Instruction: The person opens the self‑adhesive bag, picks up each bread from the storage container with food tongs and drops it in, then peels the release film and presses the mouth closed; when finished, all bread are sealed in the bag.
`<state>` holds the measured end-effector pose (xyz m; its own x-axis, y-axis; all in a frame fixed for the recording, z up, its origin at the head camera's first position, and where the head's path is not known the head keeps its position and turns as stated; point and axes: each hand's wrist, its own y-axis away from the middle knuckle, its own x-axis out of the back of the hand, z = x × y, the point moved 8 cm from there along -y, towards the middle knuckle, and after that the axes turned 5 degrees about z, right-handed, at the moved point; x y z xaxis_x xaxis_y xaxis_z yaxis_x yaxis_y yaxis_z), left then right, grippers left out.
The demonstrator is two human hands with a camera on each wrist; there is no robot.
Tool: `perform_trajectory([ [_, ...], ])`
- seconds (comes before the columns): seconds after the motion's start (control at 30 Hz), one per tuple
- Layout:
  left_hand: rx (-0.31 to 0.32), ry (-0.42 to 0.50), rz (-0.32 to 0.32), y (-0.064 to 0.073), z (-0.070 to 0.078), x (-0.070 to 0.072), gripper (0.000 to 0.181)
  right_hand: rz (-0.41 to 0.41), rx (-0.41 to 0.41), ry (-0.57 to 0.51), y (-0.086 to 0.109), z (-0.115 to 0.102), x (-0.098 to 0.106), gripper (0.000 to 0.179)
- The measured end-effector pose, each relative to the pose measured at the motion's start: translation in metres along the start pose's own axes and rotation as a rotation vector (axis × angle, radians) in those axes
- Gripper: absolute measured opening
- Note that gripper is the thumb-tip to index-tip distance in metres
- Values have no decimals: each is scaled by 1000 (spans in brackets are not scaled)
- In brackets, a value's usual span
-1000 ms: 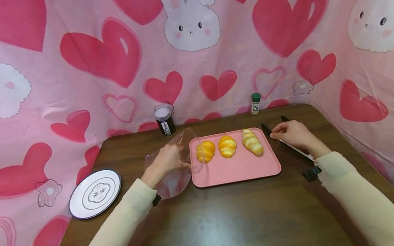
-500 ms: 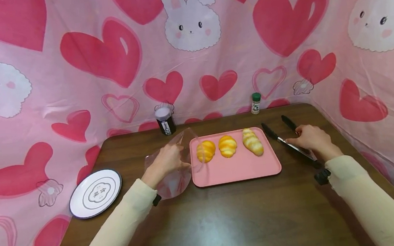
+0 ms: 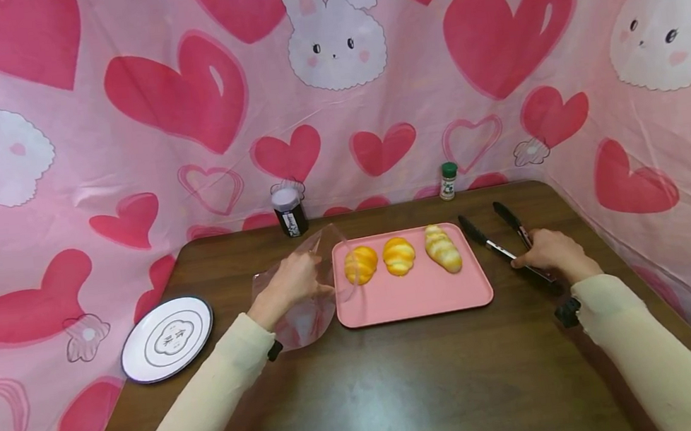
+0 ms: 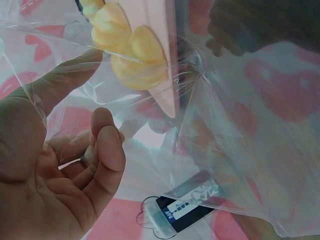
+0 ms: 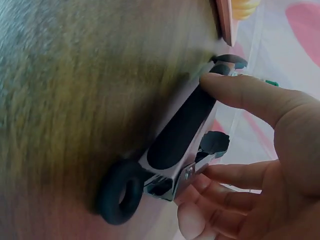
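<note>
My right hand (image 3: 556, 253) grips a pair of tongs (image 3: 501, 249) near the hinge end, to the right of the tray. In the right wrist view, the thumb lies along one black-padded arm of the tongs (image 5: 184, 122) and the fingers bend against the other arm. The black tips of the tongs point away, spread apart. A clear plastic bag (image 3: 306, 323) surrounds my left hand (image 3: 292, 282), left of the tray. The left wrist view has that hand (image 4: 65, 185) behind the film, thumb spread away from loosely bent fingers.
A pink tray (image 3: 415, 300) bears three bread rolls, a plump one (image 3: 360, 265), another (image 3: 399, 257) and a longer one (image 3: 442, 249). A white plate (image 3: 167, 339) lies at left. Along the back stand a black jar (image 3: 290, 215) and a green-capped shaker (image 3: 448, 182). Patterned cloth hangs behind.
My right hand has shifted right and toward me along the tongs, from near one arm to a grip around both arms near the hinge. The left hand and bag stay in place.
</note>
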<state>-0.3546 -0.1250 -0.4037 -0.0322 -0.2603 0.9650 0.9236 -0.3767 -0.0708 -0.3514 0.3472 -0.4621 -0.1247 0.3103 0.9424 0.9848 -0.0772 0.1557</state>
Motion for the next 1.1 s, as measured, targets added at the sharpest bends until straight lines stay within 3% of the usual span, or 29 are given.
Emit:
perform_trajectory([
  [0.3,2,-3,0,1,0,0,71,60,55,-17,-6,3,2,88],
  [0.6,13,24,9,2,-2,1,69,121,16,-67,-3,6,9,101],
  [0.87,11,25,9,2,-2,1,67,156,21,-68,7,3,24,102],
  [1.1,26,29,3,2,-4,0,70,220,80,-44,12,-9,38,103],
])
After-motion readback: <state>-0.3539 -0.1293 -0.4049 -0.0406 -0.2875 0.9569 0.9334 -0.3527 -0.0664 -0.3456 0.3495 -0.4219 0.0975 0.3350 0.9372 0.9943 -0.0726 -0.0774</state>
